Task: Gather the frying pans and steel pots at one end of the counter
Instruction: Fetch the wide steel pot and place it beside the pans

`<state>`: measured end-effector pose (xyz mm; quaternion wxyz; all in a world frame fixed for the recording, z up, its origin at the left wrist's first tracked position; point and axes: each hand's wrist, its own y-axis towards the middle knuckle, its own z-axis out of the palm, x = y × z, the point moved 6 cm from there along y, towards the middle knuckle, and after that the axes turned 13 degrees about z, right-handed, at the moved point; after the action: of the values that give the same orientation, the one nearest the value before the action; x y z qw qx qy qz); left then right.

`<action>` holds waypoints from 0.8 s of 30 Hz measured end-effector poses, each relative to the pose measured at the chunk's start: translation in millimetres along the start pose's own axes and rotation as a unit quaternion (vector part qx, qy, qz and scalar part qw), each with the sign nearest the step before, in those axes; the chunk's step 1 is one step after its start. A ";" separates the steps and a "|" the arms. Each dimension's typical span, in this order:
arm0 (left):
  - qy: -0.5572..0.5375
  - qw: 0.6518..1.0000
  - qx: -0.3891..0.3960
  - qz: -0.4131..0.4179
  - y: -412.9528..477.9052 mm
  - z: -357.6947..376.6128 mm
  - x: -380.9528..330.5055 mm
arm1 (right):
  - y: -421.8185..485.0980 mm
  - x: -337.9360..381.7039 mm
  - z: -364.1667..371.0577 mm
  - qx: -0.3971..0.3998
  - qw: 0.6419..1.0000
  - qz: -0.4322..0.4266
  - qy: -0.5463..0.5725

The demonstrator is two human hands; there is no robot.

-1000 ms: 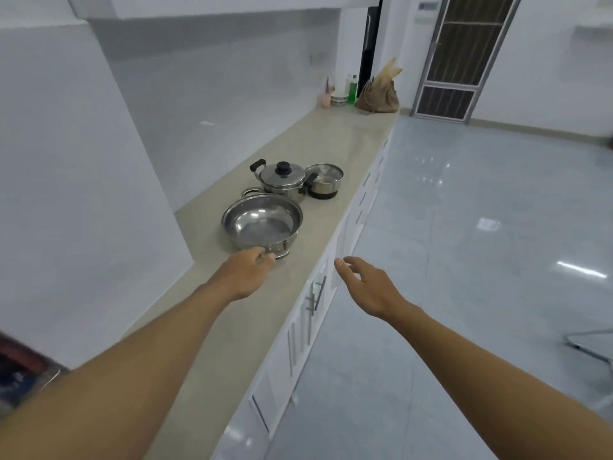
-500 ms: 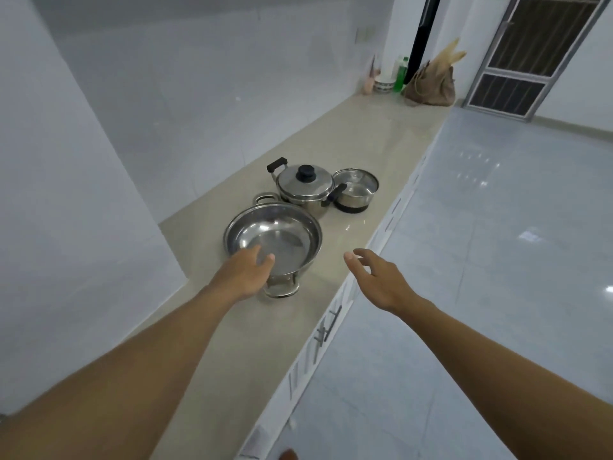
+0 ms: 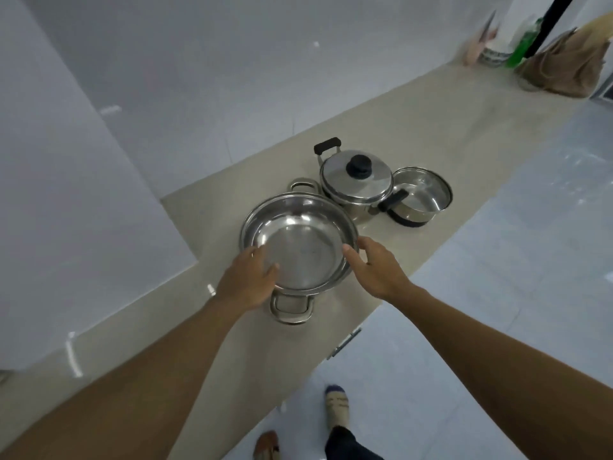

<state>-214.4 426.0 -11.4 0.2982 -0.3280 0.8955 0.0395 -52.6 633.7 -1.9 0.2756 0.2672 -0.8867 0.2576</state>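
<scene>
The wide steel pot (image 3: 298, 242) is gripped at opposite rims by the left hand (image 3: 247, 282) and right hand (image 3: 373, 268), fingers clamped on it; a level lift is judged to be called for next.

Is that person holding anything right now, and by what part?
The wide steel pot, by its rim: left hand on the near-left edge, right hand on the right edge. Its loop handles are untouched.
</scene>
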 end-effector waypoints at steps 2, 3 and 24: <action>-0.003 0.999 -0.025 -0.025 -0.9 6.1 4.9 | 24.6 0.3 9.5 0.025 0.999 -0.018 -0.025; -0.004 0.999 -0.032 -0.030 -0.4 9.8 5.4 | 35.2 -0.5 12.6 0.033 0.999 -0.022 -0.035; -0.040 0.978 -0.096 -0.181 -7.6 4.7 39.7 | 107.8 44.0 42.9 0.059 0.949 -0.232 -0.204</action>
<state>-231.5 398.9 -36.6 0.3034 -0.5098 0.8007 0.0835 -165.1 671.3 -38.4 0.1245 0.5282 -0.8208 0.1784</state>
